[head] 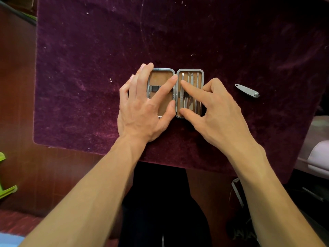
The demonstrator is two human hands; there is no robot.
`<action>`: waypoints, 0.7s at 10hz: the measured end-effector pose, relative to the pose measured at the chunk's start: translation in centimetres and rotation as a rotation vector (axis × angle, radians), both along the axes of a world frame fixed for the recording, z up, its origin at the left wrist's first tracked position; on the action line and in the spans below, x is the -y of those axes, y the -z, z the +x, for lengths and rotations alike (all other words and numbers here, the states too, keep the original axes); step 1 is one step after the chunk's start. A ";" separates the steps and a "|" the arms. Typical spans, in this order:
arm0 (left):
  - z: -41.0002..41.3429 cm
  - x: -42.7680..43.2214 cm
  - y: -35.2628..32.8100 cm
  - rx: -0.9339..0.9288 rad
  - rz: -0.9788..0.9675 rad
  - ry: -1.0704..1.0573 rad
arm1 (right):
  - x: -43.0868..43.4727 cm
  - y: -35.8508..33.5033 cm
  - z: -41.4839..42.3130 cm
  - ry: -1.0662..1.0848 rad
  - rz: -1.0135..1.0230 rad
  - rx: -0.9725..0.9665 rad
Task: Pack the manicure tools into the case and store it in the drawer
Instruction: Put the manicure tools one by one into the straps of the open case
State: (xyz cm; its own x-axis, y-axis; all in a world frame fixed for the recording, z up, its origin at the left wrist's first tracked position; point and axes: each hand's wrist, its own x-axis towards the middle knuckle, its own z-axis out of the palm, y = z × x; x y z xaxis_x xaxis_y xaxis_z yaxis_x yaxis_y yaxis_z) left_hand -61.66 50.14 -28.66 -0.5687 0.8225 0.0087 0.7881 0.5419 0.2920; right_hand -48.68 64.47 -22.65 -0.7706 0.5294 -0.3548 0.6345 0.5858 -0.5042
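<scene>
A small metal-rimmed manicure case [200, 72] lies open flat on the purple velvet cloth [89, 77], its two brown-lined halves side by side. Several slim steel tools [192, 81] sit under the strap in the right half. My left hand [142, 104] lies spread over the left half, holding it down, index finger reaching to the hinge. My right hand [211, 107] rests on the right half, with index finger and thumb pressing on the tools. A steel nail clipper [247, 90] lies loose on the cloth, to the right of the case.
The cloth covers a small table whose near edge is just below my wrists. Wooden panelling [16, 86] runs along the left, with a green plastic object [5, 186] at the lower left. A pale object [318, 157] sits at the right edge.
</scene>
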 end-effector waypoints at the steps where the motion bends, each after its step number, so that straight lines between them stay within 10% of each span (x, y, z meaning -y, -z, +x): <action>1: 0.0 0.0 -0.1 0.004 0.001 -0.004 | -0.2 -0.1 0.4 0.050 -0.031 -0.057; 7: 0.0 -0.1 -0.1 0.012 -0.001 -0.009 | -0.6 -0.1 0.5 0.060 -0.026 -0.051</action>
